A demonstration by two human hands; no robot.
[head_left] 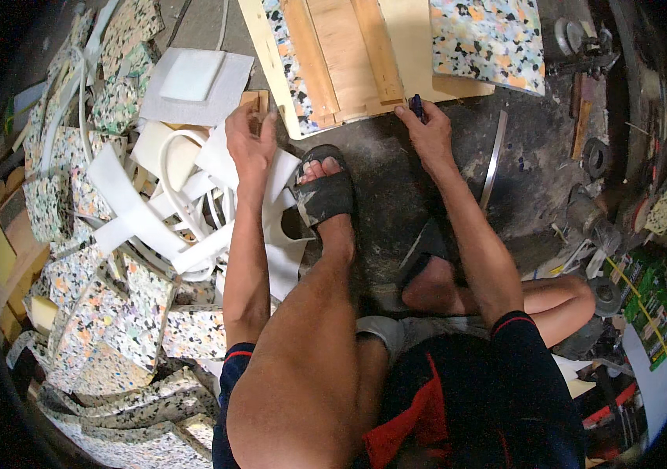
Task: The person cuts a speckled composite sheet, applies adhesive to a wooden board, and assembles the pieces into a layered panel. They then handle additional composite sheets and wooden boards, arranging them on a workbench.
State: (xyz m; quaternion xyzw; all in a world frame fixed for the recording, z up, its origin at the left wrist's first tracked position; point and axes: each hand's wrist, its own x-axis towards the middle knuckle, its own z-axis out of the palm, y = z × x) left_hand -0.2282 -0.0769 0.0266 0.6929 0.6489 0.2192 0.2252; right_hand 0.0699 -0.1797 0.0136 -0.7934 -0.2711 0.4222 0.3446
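Observation:
My left hand is closed, thumb and fingers at the near end of a small wooden block, beside the white foam scraps. My right hand holds a dark blue pen, only partly visible; the thumb and forefinger reach the near edge of a plywood panel. Two lighter wooden strips run lengthwise on this panel. Under it lie a speckled foam sheet and a cream foam sheet.
Speckled foam offcuts and white foam strips heap up on the left. A speckled foam slab lies far right of the panel. A metal ruler rests on the dark floor. My sandalled foot stands between my hands. Tools and scraps line the right side.

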